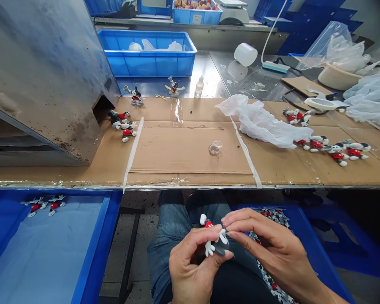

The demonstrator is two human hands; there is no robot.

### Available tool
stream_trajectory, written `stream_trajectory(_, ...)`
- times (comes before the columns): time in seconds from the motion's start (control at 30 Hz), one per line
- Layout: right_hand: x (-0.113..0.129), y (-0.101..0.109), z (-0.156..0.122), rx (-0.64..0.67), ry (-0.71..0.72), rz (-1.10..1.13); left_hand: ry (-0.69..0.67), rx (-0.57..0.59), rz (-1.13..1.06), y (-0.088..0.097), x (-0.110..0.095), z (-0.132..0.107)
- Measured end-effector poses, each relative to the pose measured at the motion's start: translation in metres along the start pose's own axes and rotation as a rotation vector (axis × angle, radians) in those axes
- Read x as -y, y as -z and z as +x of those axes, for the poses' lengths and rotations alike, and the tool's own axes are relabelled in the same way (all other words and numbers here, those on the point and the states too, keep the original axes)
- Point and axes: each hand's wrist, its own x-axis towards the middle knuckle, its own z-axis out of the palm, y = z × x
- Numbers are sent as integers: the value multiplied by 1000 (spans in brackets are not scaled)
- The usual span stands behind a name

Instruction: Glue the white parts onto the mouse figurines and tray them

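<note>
In front of my lap, my left hand (194,264) is closed around a small mouse figurine (221,246) with red shorts, white gloves and dark grey ears. Its thumb and index finger press the figure from both sides. My right hand (269,242) meets it from the right, the thumb and fingertips pinched at the figure's edge; those fingers cover part of it. Below my right hand stands a blue crate (316,249) with many similar figurines. At the left, a blue tray (91,249) lined with a pale sheet bears two figurines (54,204).
On the cardboard-covered bench lie figurines (126,126) at left, figurines (338,154) at right, a crumpled plastic bag (256,120) and a small clear cup (214,148). A small bottle (199,86) and a blue bin (148,63) stand behind. A metal housing (44,84) blocks the left.
</note>
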Motion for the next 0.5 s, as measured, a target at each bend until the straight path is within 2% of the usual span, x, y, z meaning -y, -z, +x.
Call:
stream_trajectory(0.17, 9, 3, 2, -28, 118, -62, -280, 59, 79, 3, 4, -1)
stream_trajectory(0.3, 19, 5, 3, -31, 202, -95, -467, 77, 165, 4, -1, -3)
stream_trajectory(0.5, 19, -1, 1, -36, 224, -30, -483, 106, 193, 6, -6, -5)
